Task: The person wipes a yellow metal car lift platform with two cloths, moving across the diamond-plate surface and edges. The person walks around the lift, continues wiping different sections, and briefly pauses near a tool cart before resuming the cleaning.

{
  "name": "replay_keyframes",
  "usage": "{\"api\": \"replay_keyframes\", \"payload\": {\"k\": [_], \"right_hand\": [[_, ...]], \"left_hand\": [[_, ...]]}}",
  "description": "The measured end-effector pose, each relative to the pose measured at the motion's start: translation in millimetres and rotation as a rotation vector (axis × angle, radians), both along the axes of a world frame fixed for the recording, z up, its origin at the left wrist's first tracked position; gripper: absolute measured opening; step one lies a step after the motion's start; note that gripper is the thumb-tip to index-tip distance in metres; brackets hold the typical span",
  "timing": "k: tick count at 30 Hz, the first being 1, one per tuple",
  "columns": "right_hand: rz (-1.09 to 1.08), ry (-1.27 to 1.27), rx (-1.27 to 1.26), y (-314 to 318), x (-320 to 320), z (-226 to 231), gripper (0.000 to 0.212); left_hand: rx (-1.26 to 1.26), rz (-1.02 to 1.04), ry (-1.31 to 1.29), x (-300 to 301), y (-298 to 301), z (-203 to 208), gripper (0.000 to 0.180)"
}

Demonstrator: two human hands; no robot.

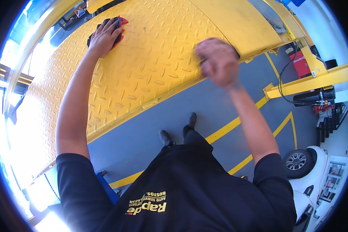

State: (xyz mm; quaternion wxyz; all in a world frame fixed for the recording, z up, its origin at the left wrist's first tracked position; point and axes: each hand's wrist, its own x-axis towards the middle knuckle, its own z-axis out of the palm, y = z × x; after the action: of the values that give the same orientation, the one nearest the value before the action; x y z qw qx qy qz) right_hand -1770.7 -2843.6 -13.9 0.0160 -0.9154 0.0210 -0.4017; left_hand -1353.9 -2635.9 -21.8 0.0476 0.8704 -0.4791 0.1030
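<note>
My left hand [104, 38] rests over a bunched black and red cloth [121, 21] on a raised yellow tread-plate platform [150, 54]. The fingers curve over the cloth, pressing it to the plate, and red edges stick out beside the fingertips and below the palm. Further right, my right hand [219, 62] is smeared by motion near the platform's front edge, its fingers bent. A dark edge shows just beyond that hand; what it belongs to, and whether the fingers grip it, I cannot make out.
Yellow lines cross the grey floor [139, 150] below the platform. A yellow beam [313, 85] with a black motor unit [317, 96] stands at the right, near a red box [299, 65]. A white car [311, 174] is at the lower right.
</note>
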Motion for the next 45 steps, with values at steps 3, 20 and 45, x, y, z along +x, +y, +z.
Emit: {"api": "replay_keyframes", "payload": {"k": [3,20,45], "right_hand": [[-0.345,-0.108,-0.087,-41.5,-22.5,-24.1,0.019],[-0.144,0.156,0.247,-21.7,-53.4,-4.5,0.043],[0.037,0.489,0.317,-137.3,-60.8,24.6,0.068]], "left_hand": [[0.022,-0.067,-0.024,-4.9,-12.2,-6.0,0.064],[0.002,-0.174,0.054,-103.3,43.2,18.9,0.060],[0.013,0.349,0.185,-27.7,-347.2,12.4,0.070]]}}
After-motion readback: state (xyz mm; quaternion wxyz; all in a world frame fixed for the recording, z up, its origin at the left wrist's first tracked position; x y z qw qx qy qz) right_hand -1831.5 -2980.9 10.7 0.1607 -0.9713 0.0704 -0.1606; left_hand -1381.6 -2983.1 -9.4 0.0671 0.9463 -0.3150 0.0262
